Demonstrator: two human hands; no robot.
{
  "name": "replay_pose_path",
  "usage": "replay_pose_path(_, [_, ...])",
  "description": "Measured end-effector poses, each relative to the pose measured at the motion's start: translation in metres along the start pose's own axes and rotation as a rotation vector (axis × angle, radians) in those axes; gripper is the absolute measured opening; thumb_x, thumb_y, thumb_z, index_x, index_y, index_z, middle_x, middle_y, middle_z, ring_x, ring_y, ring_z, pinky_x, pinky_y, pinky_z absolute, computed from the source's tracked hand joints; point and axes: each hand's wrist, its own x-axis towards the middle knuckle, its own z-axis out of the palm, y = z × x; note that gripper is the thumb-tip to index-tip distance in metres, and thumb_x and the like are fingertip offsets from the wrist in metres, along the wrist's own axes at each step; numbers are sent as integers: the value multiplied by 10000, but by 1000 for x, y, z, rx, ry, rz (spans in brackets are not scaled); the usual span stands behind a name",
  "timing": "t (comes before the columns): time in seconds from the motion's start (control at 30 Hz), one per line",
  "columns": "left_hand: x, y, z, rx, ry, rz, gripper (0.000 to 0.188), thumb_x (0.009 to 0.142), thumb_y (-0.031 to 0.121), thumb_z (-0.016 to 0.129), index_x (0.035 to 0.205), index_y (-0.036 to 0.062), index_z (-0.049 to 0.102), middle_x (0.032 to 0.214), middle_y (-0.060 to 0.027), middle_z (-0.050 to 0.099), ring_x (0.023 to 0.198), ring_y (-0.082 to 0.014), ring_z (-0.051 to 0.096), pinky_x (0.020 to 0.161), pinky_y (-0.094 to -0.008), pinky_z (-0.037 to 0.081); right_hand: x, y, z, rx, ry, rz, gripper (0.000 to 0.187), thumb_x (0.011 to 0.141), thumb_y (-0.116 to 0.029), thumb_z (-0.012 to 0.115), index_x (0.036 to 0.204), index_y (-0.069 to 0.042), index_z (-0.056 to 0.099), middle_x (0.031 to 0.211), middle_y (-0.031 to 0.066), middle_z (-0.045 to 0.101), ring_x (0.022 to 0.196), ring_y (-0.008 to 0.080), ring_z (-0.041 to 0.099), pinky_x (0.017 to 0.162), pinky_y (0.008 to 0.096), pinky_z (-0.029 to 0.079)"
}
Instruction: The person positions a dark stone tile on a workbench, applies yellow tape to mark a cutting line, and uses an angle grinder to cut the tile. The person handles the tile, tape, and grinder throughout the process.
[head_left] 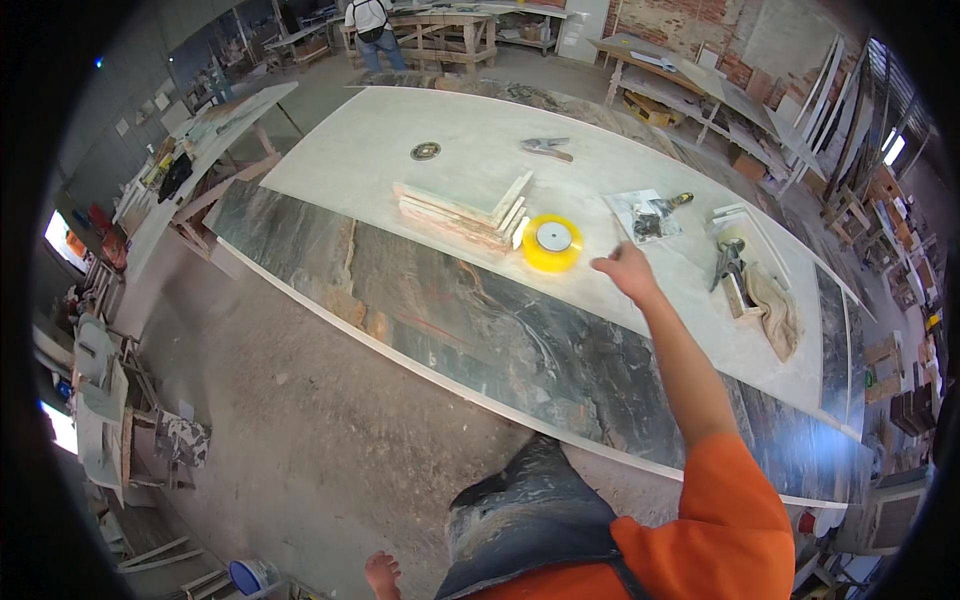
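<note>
My right hand (627,274) reaches over a pale board that lies on a dark veined stone slab (420,300). Its thumb stands apart from the fingers, and I see nothing held. Just left of it lies a yellow disc (540,262) with a grey round centre. Beyond the hand is a white sheet (622,208) with dark paste and a putty knife (683,200). My left hand (382,575) hangs low at my side, away from the slab, fingers loosely bent and slightly apart, with nothing visible in it.
White-edged strips (455,215) are stacked left of the disc. Farther back lie a round abrasive-looking disc (426,151) and a grey clamp-like tool (547,149). At right are another clamp (729,262) and a beige cloth (782,318). Another person (372,25) stands by a far bench.
</note>
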Motion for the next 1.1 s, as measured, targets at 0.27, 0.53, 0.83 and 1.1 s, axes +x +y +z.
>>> replay_pose_path(0.27, [78, 22, -32, 1243, -267, 454, 353, 988, 405, 542, 1204, 152, 658, 1067, -138, 692, 977, -253, 653, 811, -384, 545, 99, -37, 133, -530, 27, -12, 683, 691, -461, 804, 1102, 60, 644, 1062, 270, 689, 1013, 401, 685, 884, 461, 569])
replay_pose_path(0.53, [120, 223, 25, 940, -201, 203, 222, 940, 320, 566, 1045, 140, 645, 896, -95, 654, 788, -211, 617, 664, -361, 506, 112, -44, 122, -380, -18, 289, 687, 663, -462, 803, 1071, 72, 660, 1063, 295, 691, 1001, 407, 695, 883, 451, 568])
replay_pose_path(0.83, [154, 329, -21, 1193, -251, 287, 106, 887, 223, 594, 865, 126, 630, 704, -48, 612, 575, -163, 575, 500, -336, 462, 83, -14, 73, -495, 171, 224, 591, 657, -394, 892, 1007, 7, 635, 1069, 210, 648, 1025, 388, 627, 822, 474, 506])
replay_pose_path(1.1, [132, 458, 52, 830, -21, 409, 248, 976, 253, 577, 1004, 42, 704, 946, -87, 729, 798, -195, 702, 701, -328, 558, 35, -41, 151, -692, 19, -131, 367, 726, -128, 810, 1008, -17, 604, 1112, 187, 650, 1226, 407, 545, 1059, 533, 374])
